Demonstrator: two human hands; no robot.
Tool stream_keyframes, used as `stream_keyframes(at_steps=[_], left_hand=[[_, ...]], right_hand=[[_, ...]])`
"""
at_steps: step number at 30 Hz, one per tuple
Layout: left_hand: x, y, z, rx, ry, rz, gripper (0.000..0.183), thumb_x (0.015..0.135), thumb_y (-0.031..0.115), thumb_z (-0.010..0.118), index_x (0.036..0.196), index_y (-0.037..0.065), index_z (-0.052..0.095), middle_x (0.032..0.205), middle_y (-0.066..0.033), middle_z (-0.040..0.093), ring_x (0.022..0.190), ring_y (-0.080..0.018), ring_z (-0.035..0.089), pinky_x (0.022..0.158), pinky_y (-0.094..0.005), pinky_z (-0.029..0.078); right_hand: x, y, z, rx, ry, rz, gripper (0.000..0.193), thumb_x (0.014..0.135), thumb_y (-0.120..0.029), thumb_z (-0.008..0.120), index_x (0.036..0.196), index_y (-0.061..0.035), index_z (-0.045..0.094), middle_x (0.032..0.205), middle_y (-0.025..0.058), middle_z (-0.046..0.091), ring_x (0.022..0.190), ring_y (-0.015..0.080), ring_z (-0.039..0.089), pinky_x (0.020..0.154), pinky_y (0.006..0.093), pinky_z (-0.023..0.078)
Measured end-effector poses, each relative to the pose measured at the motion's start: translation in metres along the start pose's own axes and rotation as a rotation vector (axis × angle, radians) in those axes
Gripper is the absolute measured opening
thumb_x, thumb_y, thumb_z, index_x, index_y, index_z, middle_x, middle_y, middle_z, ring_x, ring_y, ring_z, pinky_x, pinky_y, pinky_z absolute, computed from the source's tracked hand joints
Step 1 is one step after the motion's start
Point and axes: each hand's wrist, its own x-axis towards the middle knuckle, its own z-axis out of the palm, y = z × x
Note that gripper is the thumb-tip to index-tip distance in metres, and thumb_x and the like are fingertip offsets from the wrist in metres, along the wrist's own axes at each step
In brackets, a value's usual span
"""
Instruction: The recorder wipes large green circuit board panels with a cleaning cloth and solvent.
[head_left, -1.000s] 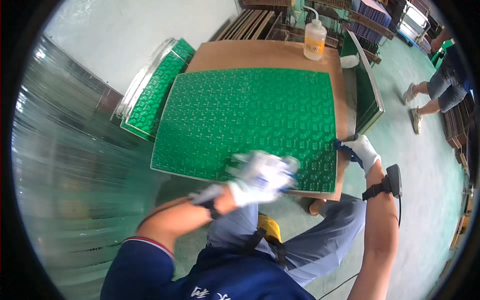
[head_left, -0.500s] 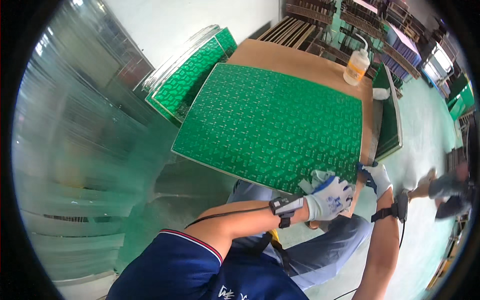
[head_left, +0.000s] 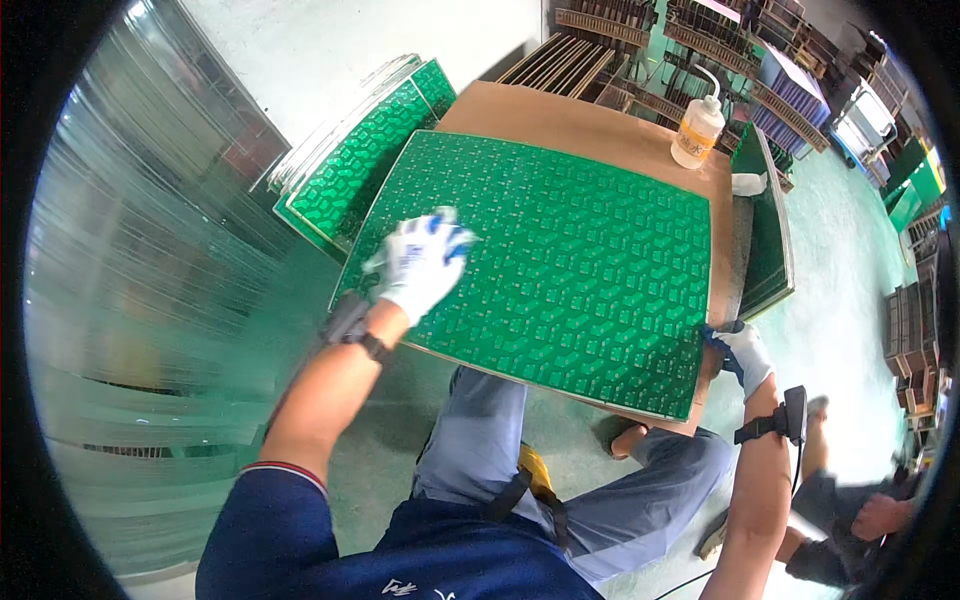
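Note:
A large green circuit board panel (head_left: 560,260) lies flat on a brown board, its surface covered in a repeating pattern. My left hand (head_left: 420,262), in a white and blue glove, presses a pale cloth (head_left: 445,214) onto the panel's left part. Motion smears the fingers, and most of the cloth is hidden under them. At the right, my gloved right hand (head_left: 743,352) grips the panel's edge near its front right corner; some of its fingertips are out of sight.
The brown board (head_left: 530,100) shows behind the panel, carrying a squeeze bottle (head_left: 698,130). More green panels (head_left: 370,160) lean at the left; another panel (head_left: 772,235) stands at the right beside a white wad (head_left: 748,184). Another person (head_left: 850,520) is at the lower right.
My left hand has swept with the cloth from the panel's front right corner to its left part. My right hand stays at the right edge.

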Motion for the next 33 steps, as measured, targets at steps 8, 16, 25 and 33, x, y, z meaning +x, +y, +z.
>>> stream_keyframes(at_steps=[8, 16, 25, 33], left_hand=[[-0.003, 0.298, -0.046, -0.354, -0.182, 0.585, 0.034, 0.08, 0.036, 0.071, 0.107, 0.017, 0.074, 0.116, -0.0089, 0.064, 0.107, -0.0281, 0.061, 0.082, -0.0508, 0.049], [-0.028, 0.104, -0.061, -0.417, -0.129, 0.43, 0.019, 0.073, 0.025, 0.077, 0.091, 0.029, 0.08, 0.102, 0.0, 0.074, 0.094, -0.0266, 0.069, 0.079, -0.0465, 0.053], [-0.043, 0.084, -0.068, -0.24, -0.182, 0.098, 0.015, 0.079, 0.023, 0.071, 0.088, 0.031, 0.079, 0.09, -0.0007, 0.071, 0.085, -0.0247, 0.068, 0.072, -0.047, 0.05], [-0.068, 0.128, -0.071, -0.574, -0.212, 0.471, 0.022, 0.076, 0.032, 0.075, 0.097, 0.032, 0.079, 0.12, 0.0003, 0.071, 0.106, -0.0224, 0.067, 0.089, -0.0496, 0.052]], right_hand=[[0.016, 0.032, -0.014, 0.076, 0.045, 0.033, 0.041, 0.085, -0.018, 0.087, 0.12, -0.0043, 0.072, 0.095, 0.0044, 0.074, 0.073, 0.0155, 0.069, 0.062, 0.0335, 0.059], [0.008, 0.034, -0.02, 0.062, 0.037, 0.052, 0.035, 0.088, -0.018, 0.084, 0.119, -0.0055, 0.073, 0.095, 0.0029, 0.075, 0.077, 0.0156, 0.07, 0.065, 0.0338, 0.059], [0.003, 0.004, 0.0, 0.054, -0.041, 0.052, 0.021, 0.092, -0.016, 0.074, 0.111, -0.0078, 0.074, 0.092, 0.0031, 0.072, 0.074, 0.0175, 0.07, 0.062, 0.0351, 0.061], [0.01, 0.017, -0.011, -0.094, 0.085, 0.119, 0.02, 0.091, -0.018, 0.075, 0.11, -0.0098, 0.075, 0.089, 0.0025, 0.073, 0.073, 0.017, 0.07, 0.058, 0.0367, 0.06]])
